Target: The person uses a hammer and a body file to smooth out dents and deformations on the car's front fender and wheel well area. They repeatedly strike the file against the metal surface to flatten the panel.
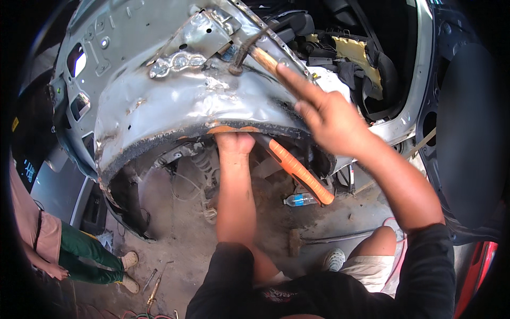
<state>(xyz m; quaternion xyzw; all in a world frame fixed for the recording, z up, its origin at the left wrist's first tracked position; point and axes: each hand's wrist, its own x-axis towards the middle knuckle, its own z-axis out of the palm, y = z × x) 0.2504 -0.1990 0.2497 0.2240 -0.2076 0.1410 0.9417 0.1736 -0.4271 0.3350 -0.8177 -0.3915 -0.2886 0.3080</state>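
My right hand (337,122) is closed round the wooden handle of a hammer (260,57), index finger stretched along it. The dark hammer head is over the dented upper side of a bare-metal wheel arch (175,101); I cannot tell whether it touches. Beneath the arch's dark, rough lip, my left hand (234,142) reaches up from below, its fingers hidden behind the edge. Right beside it, the orange grip of what looks like a second hammer (300,173) slants down in the air. Its head end is out of sight at my left hand.
A strut with a spring (204,165) hangs inside the arch. Below lie a plastic bottle (300,200), a long-handled mallet (295,243) and a torch with hoses (154,292). Another person (79,244) stands at left. The open door (470,133) is at right.
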